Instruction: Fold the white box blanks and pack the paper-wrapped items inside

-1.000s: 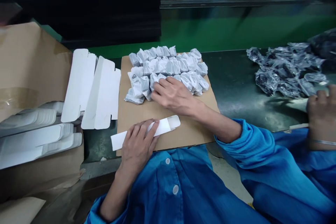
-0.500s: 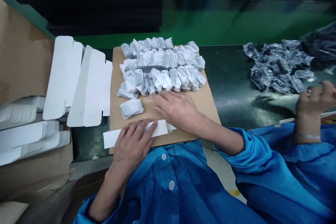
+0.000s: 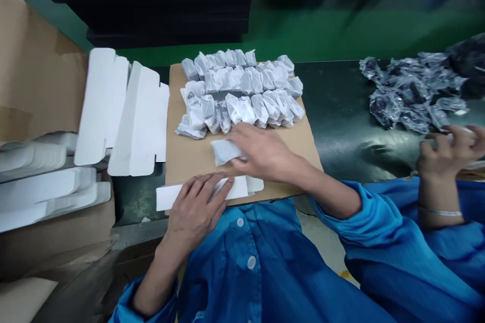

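Loose wrapped packet [image 3: 225, 152]: sits nearer the middle of the cardboard sheet [image 3: 189, 161] than half a second ago, when it lies alone toward 9 o'clock, clear of the hands.
Head view, clock face: centred on the sheet, 12 o'clock away from the wearer.
Right-hand grip: the right hand [image 3: 265, 154] is clamped on the loose packet from its 3 o'clock end, though blur softens the fingers; the slick-looking wrap could slide or tear if pinched too lightly or too fast.
Left-hand grip: the left hand [image 3: 199, 207] is clamped over the white box [image 3: 237, 187] at 7 o'clock, its underside hidden; pressing hard could crush the thin walls.
End flap [image 3: 256, 184]: juts toward 3 o'clock, just beside the right hand; a careless knock could crease it.
Packet rows [image 3: 246, 82]: stand crowded at 12 o'clock, the right fingers just beside the nearest row; a sweep that way could topple some.
Table [image 3: 138, 204] edge: runs near the box at 6 o'clock; a tug toward the wearer could drag box and sheet over it.
Co-worker's hand [image 3: 449, 154]: hovers at 3 o'clock; a bumped elbow could jolt the packet loose.
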The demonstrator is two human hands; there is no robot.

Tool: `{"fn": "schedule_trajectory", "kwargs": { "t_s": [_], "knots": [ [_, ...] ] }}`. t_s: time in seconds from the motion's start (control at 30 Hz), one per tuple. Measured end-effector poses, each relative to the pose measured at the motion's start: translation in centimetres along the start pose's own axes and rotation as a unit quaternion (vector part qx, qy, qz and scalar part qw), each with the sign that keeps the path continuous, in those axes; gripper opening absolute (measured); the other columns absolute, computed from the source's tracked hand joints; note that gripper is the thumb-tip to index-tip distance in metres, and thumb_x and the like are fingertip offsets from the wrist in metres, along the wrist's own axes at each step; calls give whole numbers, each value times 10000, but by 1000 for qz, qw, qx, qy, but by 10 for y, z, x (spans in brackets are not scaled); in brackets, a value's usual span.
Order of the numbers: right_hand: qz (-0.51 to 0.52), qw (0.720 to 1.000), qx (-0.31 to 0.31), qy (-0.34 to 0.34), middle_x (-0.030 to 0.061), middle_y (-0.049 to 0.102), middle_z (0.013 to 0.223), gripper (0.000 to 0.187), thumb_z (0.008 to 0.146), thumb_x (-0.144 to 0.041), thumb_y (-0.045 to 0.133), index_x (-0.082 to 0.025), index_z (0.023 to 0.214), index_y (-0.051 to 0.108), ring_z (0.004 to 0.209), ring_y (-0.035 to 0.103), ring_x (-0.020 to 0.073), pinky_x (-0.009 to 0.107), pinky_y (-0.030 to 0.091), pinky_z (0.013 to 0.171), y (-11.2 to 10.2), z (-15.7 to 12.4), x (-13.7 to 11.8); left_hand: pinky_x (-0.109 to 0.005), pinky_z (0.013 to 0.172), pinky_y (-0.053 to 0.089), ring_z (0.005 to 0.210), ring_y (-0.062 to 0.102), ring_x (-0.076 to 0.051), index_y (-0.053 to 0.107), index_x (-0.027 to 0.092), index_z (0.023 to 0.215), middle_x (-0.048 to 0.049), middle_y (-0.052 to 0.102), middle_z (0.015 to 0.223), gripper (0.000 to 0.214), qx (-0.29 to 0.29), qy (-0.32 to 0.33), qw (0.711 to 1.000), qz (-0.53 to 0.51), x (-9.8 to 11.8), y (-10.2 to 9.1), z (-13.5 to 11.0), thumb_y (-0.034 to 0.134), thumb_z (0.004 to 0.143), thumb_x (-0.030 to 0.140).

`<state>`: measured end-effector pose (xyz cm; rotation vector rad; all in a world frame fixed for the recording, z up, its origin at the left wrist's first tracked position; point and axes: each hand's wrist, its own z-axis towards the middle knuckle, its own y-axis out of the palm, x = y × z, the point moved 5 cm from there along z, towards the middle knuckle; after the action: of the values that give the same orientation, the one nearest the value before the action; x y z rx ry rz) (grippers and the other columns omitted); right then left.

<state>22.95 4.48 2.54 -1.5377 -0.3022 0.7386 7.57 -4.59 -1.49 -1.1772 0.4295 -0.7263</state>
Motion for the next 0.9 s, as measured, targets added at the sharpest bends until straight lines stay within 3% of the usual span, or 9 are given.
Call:
{"fn": "schedule_trajectory", "kwargs": {
  "t_s": [0.1, 0.17, 0.27, 0.33, 0.37, 0.5, 0.6, 0.7, 0.9],
  "knots": [
    [186, 974, -66, 112, 48, 720, 978, 254, 904, -340, 587, -168, 1061, 688, 824, 645, 179, 285, 469, 687, -5, -47, 47, -415, 975, 446, 1103, 622, -268, 583, 172, 1325, -100, 684, 1260, 408, -6, -6, 1000, 3, -2, 0, 2, 621, 923, 234],
    [201, 958, -74, 192, 41, 740, 907, 230, 937, -311, 541, -168, 967, 719, 762, 649, 166, 268, 444, 657, 1, -72, 71, -459, 1024, 426, 1156, 606, -299, 558, 159, 1357, -129, 656, 1307, 444, -18, -14, 1000, 15, -2, 0, 7, 614, 929, 262],
    [37, 955, 80, 282, 95, 738, 974, 238, 953, -271, 523, -150, 1032, 711, 842, 672, 211, 299, 462, 690, -1, -97, 85, -535, 1093, 369, 1268, 544, -351, 503, 145, 1417, -189, 576, 1400, 511, -43, -13, 999, 20, 3, 1, 18, 590, 938, 302],
    [-18, 955, 152, 255, 131, 714, 1079, 299, 970, -316, 533, -139, 1172, 661, 954, 669, 246, 335, 500, 742, -2, -108, 76, -553, 1116, 344, 1322, 503, -354, 484, 190, 1443, -190, 528, 1448, 518, -67, 5, 998, 9, 10, 3, 25, 572, 936, 257],
    [-19, 963, 148, 223, 139, 699, 1129, 340, 972, -344, 545, -140, 1230, 630, 1008, 657, 259, 354, 517, 774, 1, -111, 69, -551, 1114, 346, 1338, 489, -348, 490, 229, 1442, -176, 511, 1466, 519, -82, 16, 996, 0, 13, 6, 29, 560, 928, 203],
    [0, 989, 46, 138, 150, 662, 1186, 383, 939, -327, 622, -125, 1262, 593, 1079, 609, 295, 433, 538, 867, 14, -122, 51, -488, 952, 450, 1299, 506, -335, 556, 375, 1376, -121, 489, 1482, 650, -147, 45, 988, -33, 19, 15, 36, 486, 845, 7],
    [92, 987, 58, 120, 143, 649, 1165, 352, 937, -252, 618, -121, 1261, 576, 1084, 603, 266, 418, 537, 905, 11, -127, 43, -454, 839, 452, 1239, 523, -333, 600, 420, 1313, -101, 473, 1481, 621, -164, 56, 984, -51, 19, 16, 37, 474, 858, 16],
    [203, 977, 14, 65, 103, 616, 1244, 393, 930, -201, 623, -187, 1314, 540, 1146, 590, 217, 349, 529, 929, 11, -123, 30, -449, 821, 431, 1240, 503, -332, 646, 405, 1241, -102, 455, 1479, 486, -173, 59, 981, -71, 18, 13, 37, 485, 908, 90],
    [106, 992, -52, 48, 104, 628, 1129, 339, 954, -164, 541, -165, 1293, 536, 997, 630, 241, 379, 558, 792, 24, -101, 12, -458, 841, 415, 1256, 500, -342, 674, 381, 1187, -122, 463, 1455, 477, -163, 78, 979, -91, 20, 11, 36, 481, 893, 58]
  ]
}}
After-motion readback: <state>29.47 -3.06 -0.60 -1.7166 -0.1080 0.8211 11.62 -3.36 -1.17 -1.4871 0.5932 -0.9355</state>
